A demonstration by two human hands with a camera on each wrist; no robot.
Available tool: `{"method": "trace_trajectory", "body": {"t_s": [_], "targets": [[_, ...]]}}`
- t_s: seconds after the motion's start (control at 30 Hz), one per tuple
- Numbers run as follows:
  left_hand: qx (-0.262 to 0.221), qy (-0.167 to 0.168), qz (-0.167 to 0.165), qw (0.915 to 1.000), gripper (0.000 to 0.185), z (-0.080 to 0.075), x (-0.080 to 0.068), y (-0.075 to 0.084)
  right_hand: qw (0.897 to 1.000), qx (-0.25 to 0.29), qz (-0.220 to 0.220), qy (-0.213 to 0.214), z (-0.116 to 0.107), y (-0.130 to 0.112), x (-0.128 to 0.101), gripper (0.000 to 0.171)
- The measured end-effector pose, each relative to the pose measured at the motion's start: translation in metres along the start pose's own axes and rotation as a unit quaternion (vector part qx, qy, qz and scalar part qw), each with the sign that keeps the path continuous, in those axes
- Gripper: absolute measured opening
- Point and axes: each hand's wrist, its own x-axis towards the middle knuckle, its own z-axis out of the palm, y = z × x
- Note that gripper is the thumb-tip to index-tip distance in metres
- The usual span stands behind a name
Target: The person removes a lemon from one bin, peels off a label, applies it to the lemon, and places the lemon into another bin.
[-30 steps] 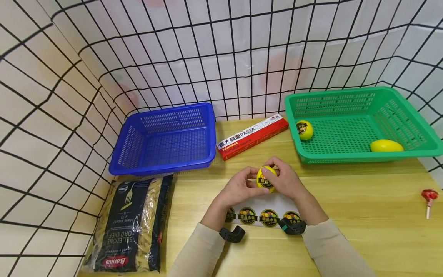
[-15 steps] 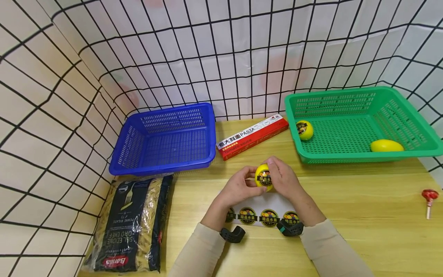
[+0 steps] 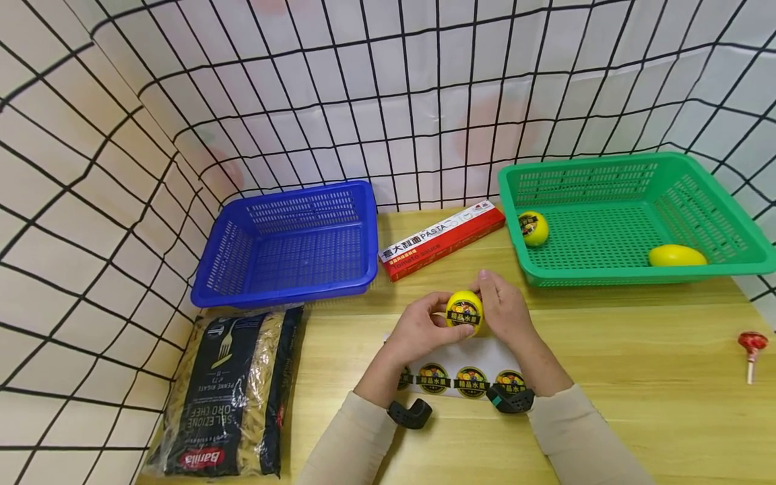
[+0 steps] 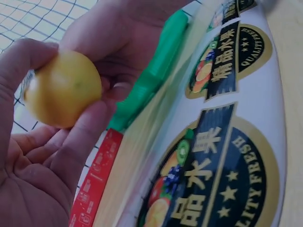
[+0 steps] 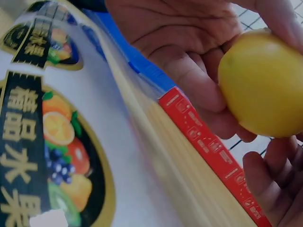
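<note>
- Left hand and right hand both grip the yellow lemon at frame centre, above the sticker sheet.
- Since a second ago, the lemon's label has turned to face the camera, fully exposed: sticker appears applied.

Glossy lemon, plastic baskets, wood tbl.
</note>
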Motion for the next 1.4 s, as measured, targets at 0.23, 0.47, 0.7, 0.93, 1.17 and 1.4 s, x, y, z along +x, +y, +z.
{"method": "trace_trajectory", "body": {"t_s": [0.23,0.47,0.7,0.93,1.17,1.4], "targets": [[-0.053,0.014,-0.016,0.9984,0.058,-0.006,0.0,0.003,0.995,0.101,-0.014,-0.01,-0.007,-0.006,-0.003,0.052],[-0.092,0.02,-0.012,0.9955,0.059,-0.013,0.0,0.006,0.988,0.136,-0.036,0.068,-0.014,-0.008,-0.009,0.038],[-0.105,0.013,-0.002,0.9943,0.06,-0.016,0.002,0.006,0.97,0.169,-0.061,0.164,-0.029,0.005,-0.015,0.015],[-0.108,0.025,0.009,0.9938,0.056,-0.018,0.001,0.005,0.943,0.178,-0.045,0.277,-0.044,0.019,-0.02,0.019],[-0.11,0.033,0.014,0.9933,0.055,-0.018,0.001,0.004,0.902,0.19,-0.033,0.386,-0.057,0.046,-0.015,0.022],[-0.108,0.027,0.024,0.9935,0.052,-0.017,0.001,0.003,0.887,0.194,-0.02,0.419,-0.074,0.066,-0.011,0.03]]}}
